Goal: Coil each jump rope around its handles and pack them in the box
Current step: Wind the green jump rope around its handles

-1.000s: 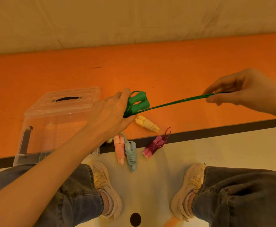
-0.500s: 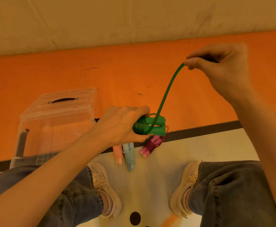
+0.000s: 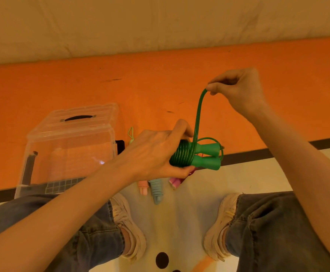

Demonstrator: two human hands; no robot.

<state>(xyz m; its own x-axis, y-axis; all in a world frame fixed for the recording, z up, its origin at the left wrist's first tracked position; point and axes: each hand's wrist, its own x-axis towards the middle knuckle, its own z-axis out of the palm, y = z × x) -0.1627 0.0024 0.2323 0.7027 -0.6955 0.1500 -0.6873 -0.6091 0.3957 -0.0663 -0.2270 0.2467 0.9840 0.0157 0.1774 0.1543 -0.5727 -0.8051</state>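
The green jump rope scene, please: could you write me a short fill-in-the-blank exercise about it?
1. The left hand grips the two ____ handles side by side.
2. The right hand pinches the free rope ____ the handles.
3. The clear plastic box stands to the ____ of the left hand.
4. The box lid's handle is ____.

Missing words: green; above; left; black

No readable text, label, brand, number or sign anywhere: none on clear box [image 3: 70, 146], none on green handles [image 3: 206, 156].
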